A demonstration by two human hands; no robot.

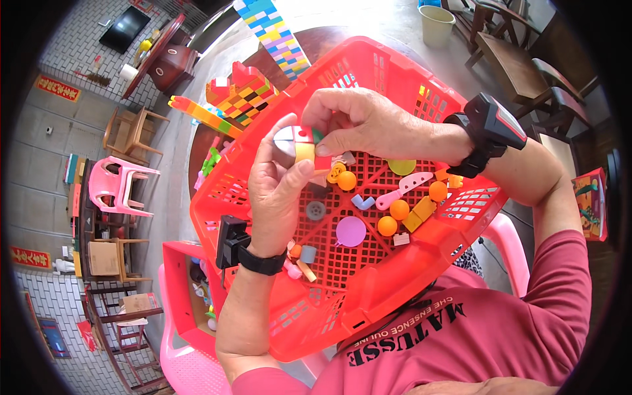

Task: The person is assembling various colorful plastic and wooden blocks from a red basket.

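Above a large red plastic basket [388, 309], both hands hold a small rounded toy with white, red, yellow and green patches [304, 151]. My left hand [280, 181] grips it from the left, thumb over its front. From the right, my right hand [368, 125] pinches its far side with thumb and fingers, which hide part of it. Below them on the basket's grid floor lie orange balls [399, 210], a pink-handled toy knife [403, 191], a purple round toy pan [351, 231], a yellow block [419, 214] and a grey wheel [315, 210].
Toy-block builds [243, 95] and a tall block tower [273, 36] stand on a round table beyond the basket. A red box [187, 296] of toys sits at the left on a pink chair [178, 355]. Wooden furniture [513, 66] stands at the far right.
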